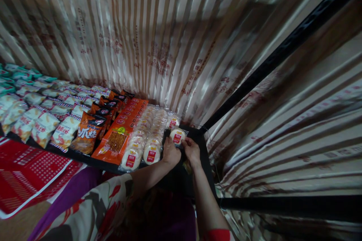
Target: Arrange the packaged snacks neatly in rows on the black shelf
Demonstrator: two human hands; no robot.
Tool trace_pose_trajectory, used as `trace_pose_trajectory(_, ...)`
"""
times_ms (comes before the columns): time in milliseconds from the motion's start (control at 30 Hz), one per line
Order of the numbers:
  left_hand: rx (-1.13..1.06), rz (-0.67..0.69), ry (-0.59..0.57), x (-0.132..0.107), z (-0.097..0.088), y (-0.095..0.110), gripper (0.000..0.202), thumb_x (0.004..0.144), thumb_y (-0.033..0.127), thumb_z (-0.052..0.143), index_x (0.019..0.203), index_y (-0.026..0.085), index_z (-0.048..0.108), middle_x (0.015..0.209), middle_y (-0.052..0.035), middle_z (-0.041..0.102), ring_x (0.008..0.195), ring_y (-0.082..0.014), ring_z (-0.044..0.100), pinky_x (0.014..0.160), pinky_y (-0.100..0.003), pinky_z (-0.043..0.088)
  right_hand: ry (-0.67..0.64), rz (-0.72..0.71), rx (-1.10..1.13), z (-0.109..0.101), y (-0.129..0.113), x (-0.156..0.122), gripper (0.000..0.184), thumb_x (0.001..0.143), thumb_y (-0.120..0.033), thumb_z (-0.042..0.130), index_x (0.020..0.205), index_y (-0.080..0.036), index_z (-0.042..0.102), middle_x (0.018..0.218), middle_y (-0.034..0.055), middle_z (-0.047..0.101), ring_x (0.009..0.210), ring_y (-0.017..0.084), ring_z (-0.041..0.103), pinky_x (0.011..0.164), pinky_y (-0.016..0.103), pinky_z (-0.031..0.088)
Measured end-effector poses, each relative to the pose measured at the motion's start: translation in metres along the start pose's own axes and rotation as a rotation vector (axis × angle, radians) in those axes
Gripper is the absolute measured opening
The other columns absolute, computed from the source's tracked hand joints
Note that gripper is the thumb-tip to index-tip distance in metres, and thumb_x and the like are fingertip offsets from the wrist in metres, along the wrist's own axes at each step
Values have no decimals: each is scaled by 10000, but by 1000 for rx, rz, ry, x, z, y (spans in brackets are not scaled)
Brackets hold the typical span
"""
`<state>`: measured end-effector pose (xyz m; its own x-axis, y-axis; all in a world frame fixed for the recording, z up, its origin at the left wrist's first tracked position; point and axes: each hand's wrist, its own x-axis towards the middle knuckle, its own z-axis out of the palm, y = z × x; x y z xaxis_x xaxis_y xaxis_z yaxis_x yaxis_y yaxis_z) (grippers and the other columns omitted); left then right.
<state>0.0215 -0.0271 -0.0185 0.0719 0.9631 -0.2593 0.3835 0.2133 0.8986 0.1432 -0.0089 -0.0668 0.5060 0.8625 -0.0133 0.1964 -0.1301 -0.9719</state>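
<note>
Between my two hands is a clear-wrapped round white rice cracker pack with a red label. My left hand grips its left edge, fingers closed. My right hand pinches the right edge of the wrapper. Just behind it lies another rice cracker pack on the black shelf. To the left run two overlapping rows of the same crackers, the nearer ends being one pack and a second pack. A small greenish item under my right wrist is too dark to make out.
Left of the crackers lie a long orange bag of stick snacks, orange-and-black snack bags and several white snack bags. A red plastic basket sits below. Black posts and striped curtains border the shelf.
</note>
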Motion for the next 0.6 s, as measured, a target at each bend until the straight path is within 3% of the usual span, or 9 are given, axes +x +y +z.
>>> trace_pose_trajectory(200, -57, -56, -30, 9, 4, -1, 674, 763, 27, 492, 1407, -3, 296, 1469, -250, 293, 1367, -297, 301, 1123, -312, 227, 3, 4, -99, 9, 1, 6, 191, 594, -362, 635, 732, -247, 699, 655, -10, 689, 599, 183, 604, 623, 300, 438)
trace_pose_trajectory(400, -94, -41, 4, 20, 5, -4, 631, 774, 15, 494, 1381, -18, 328, 1449, -272, 312, 1361, -314, 305, 1123, -327, 223, 10, 27, -131, 15, 3, 11, 162, 583, -348, 646, 711, -271, 706, 654, -14, 698, 643, 198, 633, 643, 307, 446)
trace_pose_trajectory(600, -163, -13, 34, 30, 8, -6, 653, 718, 11, 548, 1351, 44, 394, 1414, -226, 394, 1339, -311, 348, 1121, -341, 254, 20, 36, -109, 20, 13, 20, 175, 596, -363, 644, 727, -268, 712, 672, -10, 705, 661, 200, 639, 633, 298, 453)
